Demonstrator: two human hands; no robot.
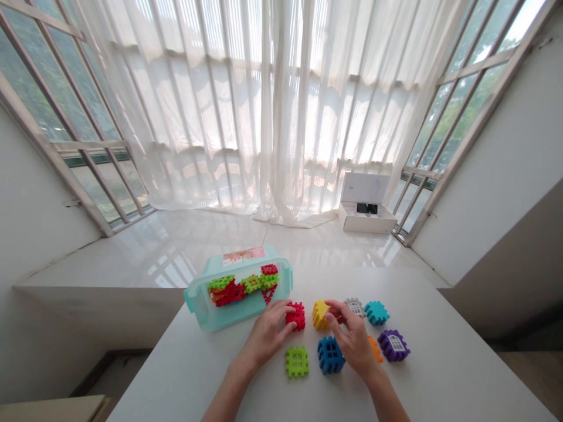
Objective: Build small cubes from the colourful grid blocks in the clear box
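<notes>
My left hand [269,331] rests on the white table [440,375] with its fingers closed on a red block cube [296,316]. My right hand [352,339] has its fingertips pinched on a yellow block cube [320,313]. Around them lie a flat green window tile [297,361], a blue cube [329,354], a grey piece [354,306], a teal cube [376,312], a purple cube [393,345] and an orange piece [375,348], partly hidden behind my right hand.
A clear teal-lidded bin [206,308] lies on its side at the table's far left edge, holding several red, green and orange pieces. Beyond the table are a white window ledge, an open white box [367,208] and sheer curtains.
</notes>
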